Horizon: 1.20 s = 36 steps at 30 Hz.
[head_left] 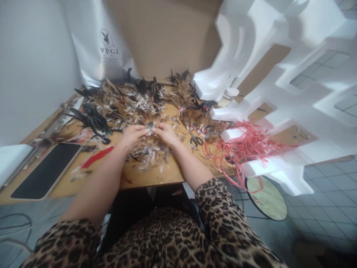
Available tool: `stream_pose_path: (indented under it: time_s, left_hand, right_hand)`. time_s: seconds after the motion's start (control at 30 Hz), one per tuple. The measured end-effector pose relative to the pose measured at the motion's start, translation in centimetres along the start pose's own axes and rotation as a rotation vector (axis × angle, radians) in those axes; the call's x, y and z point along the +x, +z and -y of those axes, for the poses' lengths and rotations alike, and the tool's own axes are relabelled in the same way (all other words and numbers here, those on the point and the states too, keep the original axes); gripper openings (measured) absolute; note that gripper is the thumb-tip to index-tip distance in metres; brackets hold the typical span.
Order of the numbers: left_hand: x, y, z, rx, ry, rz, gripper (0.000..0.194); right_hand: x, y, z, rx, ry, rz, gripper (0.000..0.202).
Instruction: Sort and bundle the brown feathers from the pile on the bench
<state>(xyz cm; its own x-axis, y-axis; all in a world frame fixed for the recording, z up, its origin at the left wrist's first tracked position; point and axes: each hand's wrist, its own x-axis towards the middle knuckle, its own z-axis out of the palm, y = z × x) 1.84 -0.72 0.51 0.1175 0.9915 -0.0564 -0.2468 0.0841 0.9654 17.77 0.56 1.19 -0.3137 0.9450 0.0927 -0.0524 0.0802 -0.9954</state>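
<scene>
Both of my hands meet over the middle of the table, pinching a small bunch of brown and grey feathers [150, 120] by its lower end. My left hand [135, 136] grips it from the left with thumb and fingertips. From the other side my right hand [165, 133] closes on the same bunch. Loose pale feathers [149, 158] lie under the hands. Beyond them spreads a heap of brown, white and black feathers [119, 98]. Right of my right hand lie dark-handled scissors [195, 140], next to a row of brown feather bunches [199, 121].
A phone [47, 170] lies at the table's left, near a red strip [97, 157] and dark feathers [93, 121]. Pink-red strings [251, 143] tangle over white foam packing [267, 89] on the right. A white-lidded jar [228, 97] and a silver bag [97, 44] stand behind.
</scene>
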Motion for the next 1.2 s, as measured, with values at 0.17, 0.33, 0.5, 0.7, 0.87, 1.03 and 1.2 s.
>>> stream_pose_path:
  time_s: [0.17,0.33,0.5,0.7,0.87,1.03,1.2]
  left_hand:
    - [0.0,0.0,-0.1,0.117,0.085,-0.048,0.034]
    - [0.0,0.1,-0.3,0.082,0.117,-0.043,0.039]
    - [0.0,0.2,-0.4,0.016,0.091,-0.023,0.040]
    - [-0.2,0.5,-0.3,0.008,0.078,-0.054,0.041]
    - [-0.1,0.5,-0.2,0.066,0.100,-0.049,0.049]
    - [0.2,0.5,0.2,0.112,0.156,-0.108,0.050]
    - [0.3,0.6,0.3,0.154,0.210,-0.116,0.054]
  right_hand:
    - [0.5,-0.3,-1.0,-0.120,-0.071,-0.056,0.034]
    - [0.2,-0.2,-0.5,-0.086,-0.051,-0.040,0.037]
    - [-0.1,0.0,0.2,-0.031,-0.010,0.008,0.038]
    - [0.6,-0.3,-1.1,-0.142,-0.098,-0.089,0.029]
    - [0.4,-0.2,-1.2,-0.234,-0.150,-0.116,0.025]
    - [0.2,0.2,-0.9,-0.198,-0.156,-0.124,0.027]
    - [0.3,-0.3,-0.4,-0.182,-0.168,-0.201,0.027]
